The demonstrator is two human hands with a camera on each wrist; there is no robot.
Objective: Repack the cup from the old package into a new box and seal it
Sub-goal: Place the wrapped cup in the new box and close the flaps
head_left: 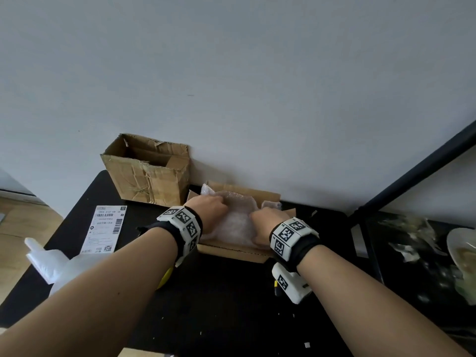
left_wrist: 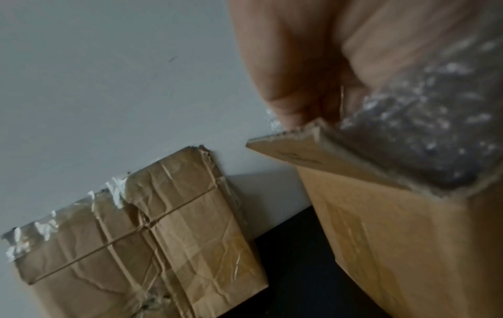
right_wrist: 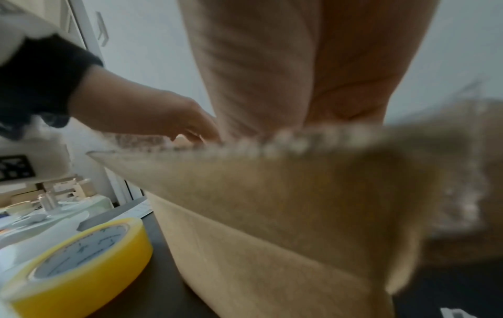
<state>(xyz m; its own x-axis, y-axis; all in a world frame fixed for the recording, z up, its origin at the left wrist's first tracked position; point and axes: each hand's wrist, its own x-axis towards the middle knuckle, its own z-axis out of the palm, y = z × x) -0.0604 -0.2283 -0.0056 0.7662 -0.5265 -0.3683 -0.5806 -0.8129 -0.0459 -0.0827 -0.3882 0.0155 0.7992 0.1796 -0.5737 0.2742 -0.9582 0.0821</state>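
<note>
Bubble wrap (head_left: 233, 217) in the new box (head_left: 231, 249) hides both hands' fingertips.

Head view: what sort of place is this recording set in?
Probably a home or small office used for packing, not a warehouse: a black table against a plain wall, a torn old box, a shipping label, yellow tape, and a used plate alongside.

My head view looks down and forward over the black table (head_left: 231, 305) toward the far wall. Both wrist views sit very near the new box (left_wrist: 394, 247), looking along the fingers; all three share it.
</note>
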